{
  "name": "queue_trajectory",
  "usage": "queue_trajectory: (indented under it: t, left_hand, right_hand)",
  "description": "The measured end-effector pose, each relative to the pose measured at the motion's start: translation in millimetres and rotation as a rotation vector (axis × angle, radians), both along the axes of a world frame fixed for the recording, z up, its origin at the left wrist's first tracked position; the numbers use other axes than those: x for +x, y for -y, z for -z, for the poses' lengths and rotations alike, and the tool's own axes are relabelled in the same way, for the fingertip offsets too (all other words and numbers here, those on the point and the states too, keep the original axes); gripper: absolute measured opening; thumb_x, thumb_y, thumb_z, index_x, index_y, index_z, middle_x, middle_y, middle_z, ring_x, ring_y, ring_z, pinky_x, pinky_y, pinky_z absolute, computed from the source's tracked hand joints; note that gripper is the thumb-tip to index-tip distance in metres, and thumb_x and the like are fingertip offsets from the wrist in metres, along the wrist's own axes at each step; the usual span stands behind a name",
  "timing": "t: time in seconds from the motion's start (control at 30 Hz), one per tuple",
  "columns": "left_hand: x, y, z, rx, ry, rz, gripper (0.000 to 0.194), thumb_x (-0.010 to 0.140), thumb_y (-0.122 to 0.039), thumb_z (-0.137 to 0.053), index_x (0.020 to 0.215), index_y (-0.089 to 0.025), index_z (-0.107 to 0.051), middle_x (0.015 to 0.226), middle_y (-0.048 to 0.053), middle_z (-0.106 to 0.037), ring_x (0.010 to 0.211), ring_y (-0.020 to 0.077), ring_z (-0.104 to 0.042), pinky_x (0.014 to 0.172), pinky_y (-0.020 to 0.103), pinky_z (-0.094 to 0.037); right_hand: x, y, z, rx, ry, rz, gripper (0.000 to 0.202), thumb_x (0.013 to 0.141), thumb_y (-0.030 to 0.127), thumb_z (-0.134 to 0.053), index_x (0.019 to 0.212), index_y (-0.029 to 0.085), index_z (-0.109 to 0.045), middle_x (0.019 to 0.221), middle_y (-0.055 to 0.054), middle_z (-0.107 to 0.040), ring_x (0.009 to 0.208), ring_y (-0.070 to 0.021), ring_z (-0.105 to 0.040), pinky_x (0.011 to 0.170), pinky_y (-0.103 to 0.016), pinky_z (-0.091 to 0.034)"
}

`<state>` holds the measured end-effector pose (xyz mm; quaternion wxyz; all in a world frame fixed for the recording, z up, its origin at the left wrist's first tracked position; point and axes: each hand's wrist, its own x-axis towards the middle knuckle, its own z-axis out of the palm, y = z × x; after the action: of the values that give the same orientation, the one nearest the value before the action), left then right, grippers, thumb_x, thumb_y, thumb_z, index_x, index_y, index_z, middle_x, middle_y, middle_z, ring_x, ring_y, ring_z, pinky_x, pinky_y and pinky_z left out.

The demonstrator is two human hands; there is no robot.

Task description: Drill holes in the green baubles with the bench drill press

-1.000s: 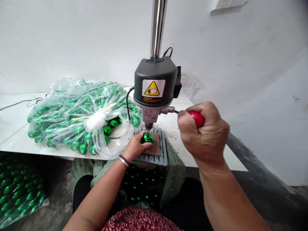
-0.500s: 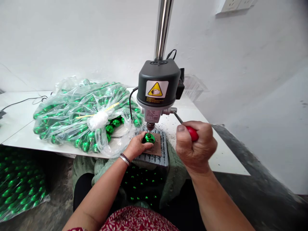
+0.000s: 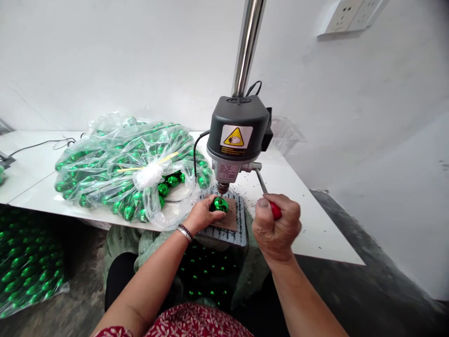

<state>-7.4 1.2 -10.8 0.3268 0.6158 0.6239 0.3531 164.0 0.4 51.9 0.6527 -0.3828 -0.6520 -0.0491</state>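
A shiny green ball (image 3: pixel 220 204) sits on a brown board (image 3: pixel 229 221) over the grey base of a drill press (image 3: pixel 238 124). Thumb and fingers of my left hand (image 3: pixel 203 215) grip the ball from its left side, right under the chuck (image 3: pixel 223 187). The drill tip meets the top of the ball; whether it is inside cannot be made out. On the right, my right hand (image 3: pixel 277 224) is wrapped round the red knob (image 3: pixel 275 210) of the press's lever, which slants down towards me.
Clear plastic bags of green balls (image 3: pixel 122 164) lie on the white table (image 3: pixel 315 234) at left. Another bag (image 3: pixel 28 267) is at lower left. Dark green balls (image 3: pixel 206 267) lie below the press. A black cable runs beside the press.
My right hand has drawn the lever's red knob down and inward, and the lever is steeper. My left hand still holds the ball. The whole view has shifted slightly.
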Motion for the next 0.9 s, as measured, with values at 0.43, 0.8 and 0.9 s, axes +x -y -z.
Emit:
queue_trajectory:
  t: [0.43, 0.8, 0.9]
  left_hand:
    - [-18.0, 60.4, -27.9, -0.091, -0.062, 0.085, 0.055, 0.070, -0.032, -0.071, 0.122, -0.019, -0.062, 0.092, 0.001, -0.070, 0.079, 0.0166, -0.061, 0.072, 0.025, -0.048]
    - [-102.4, 31.9, -36.4, -0.024, -0.743, -0.268, 0.041, 0.088, -0.013, -0.043, 0.125, -0.011, -0.060, 0.128, 0.017, -0.062, 0.118, 0.0246, -0.057, 0.103, 0.035, -0.042]
    - [-117.7, 4.4, -36.2, -0.221, -0.948, -0.341, 0.039, 0.085, -0.011, -0.042, 0.119, -0.007, -0.061, 0.118, 0.023, -0.064, 0.112, 0.0313, -0.060, 0.094, 0.041, -0.045]
  right_hand:
    - [-10.2, -28.1, -111.1, -0.439, -0.153, 0.033, 0.023, 0.075, 0.041, -0.056, 0.072, 0.020, -0.046, 0.062, 0.003, -0.048, 0.058, -0.0079, -0.039, 0.060, -0.025, -0.034]
    - [-14.8, -31.9, -106.7, -0.383, -0.197, 0.101, 0.020, 0.070, 0.035, -0.060, 0.069, 0.021, -0.045, 0.063, 0.001, -0.051, 0.058, -0.0092, -0.042, 0.060, -0.027, -0.035]
    - [-13.4, -30.4, -105.7, -0.373, -0.194, 0.056, 0.023, 0.070, 0.042, -0.056, 0.070, 0.021, -0.046, 0.063, 0.001, -0.052, 0.057, -0.0087, -0.041, 0.058, -0.026, -0.034]
